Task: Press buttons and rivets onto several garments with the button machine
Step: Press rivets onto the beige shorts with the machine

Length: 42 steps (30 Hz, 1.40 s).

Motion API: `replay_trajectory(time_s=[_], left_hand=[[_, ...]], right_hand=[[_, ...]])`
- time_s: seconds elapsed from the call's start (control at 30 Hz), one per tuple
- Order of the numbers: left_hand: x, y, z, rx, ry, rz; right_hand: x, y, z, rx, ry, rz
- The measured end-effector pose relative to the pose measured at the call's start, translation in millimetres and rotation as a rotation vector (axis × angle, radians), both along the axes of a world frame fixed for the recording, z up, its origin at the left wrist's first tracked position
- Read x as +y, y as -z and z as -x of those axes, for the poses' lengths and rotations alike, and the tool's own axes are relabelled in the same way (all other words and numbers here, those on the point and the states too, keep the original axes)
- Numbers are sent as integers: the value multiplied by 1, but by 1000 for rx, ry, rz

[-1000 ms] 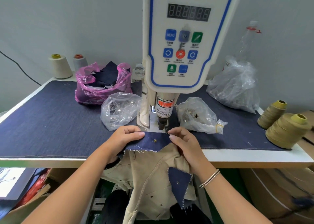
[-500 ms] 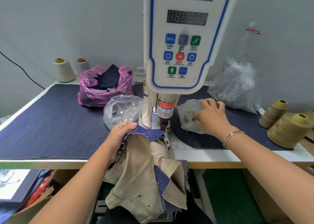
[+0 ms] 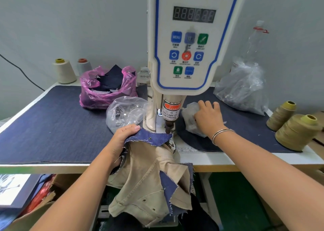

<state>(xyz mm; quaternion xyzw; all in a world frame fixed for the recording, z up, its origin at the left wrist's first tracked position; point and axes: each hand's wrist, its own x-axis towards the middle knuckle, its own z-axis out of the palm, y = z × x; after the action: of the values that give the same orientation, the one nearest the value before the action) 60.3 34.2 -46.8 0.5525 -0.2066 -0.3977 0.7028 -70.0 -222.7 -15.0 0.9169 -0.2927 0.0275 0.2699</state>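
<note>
Pinching the denim patch point(image 3: 150, 138) on the tan garment point(image 3: 149, 178) with my left hand point(image 3: 121, 139) — my right hand point(image 3: 207, 119) rests on a clear bag point(image 3: 188, 115), fingers curled loosely — beside the button machine point(image 3: 189, 38).

The button machine point(image 3: 191, 38) stands upright at centre top of the frame, white with a blue-edged panel, a dark digit display and coloured keys; its dark punch point(image 3: 168, 125) points down just above the garment point(image 3: 149, 183), at the frame's centre; the garment is tan, with blue denim patches, and hangs off the table edge into the lower centre; its top denim flap point(image 3: 152, 138) lies flat under the punch, with a small metal rivet point(image 3: 150, 138) set in it; further small rivets dot the tan cloth lower down.
</note>
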Motion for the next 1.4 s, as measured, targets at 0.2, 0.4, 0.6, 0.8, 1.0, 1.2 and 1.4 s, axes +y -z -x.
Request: replay_trajectory(time_s=[0.2, 0.4, 0.6, 0.8, 1.0, 1.2, 1.4], left_hand=[[0, -1, 1, 3, -53, -30], [1, -1, 2, 56, -110, -35], [1, -5, -1, 163, -156, -5], [1, -7, -2, 240, 9, 153], [3, -3, -4, 201, 36, 172], [2, -5, -5, 182, 10, 157], [1, -3, -6, 185, 2, 148]], right_hand=[[3, 0, 2, -7, -4, 4], [-1, -5, 5, -50, 16, -63], [-1, -1, 7, -18, 26, -48], [0, 0, 4, 5, -13, 8], [-3, -4, 6, -34, 0, -109], [-2, -12, 12, -196, 8, -276], [3, -26, 38, -395, -86, -269]])
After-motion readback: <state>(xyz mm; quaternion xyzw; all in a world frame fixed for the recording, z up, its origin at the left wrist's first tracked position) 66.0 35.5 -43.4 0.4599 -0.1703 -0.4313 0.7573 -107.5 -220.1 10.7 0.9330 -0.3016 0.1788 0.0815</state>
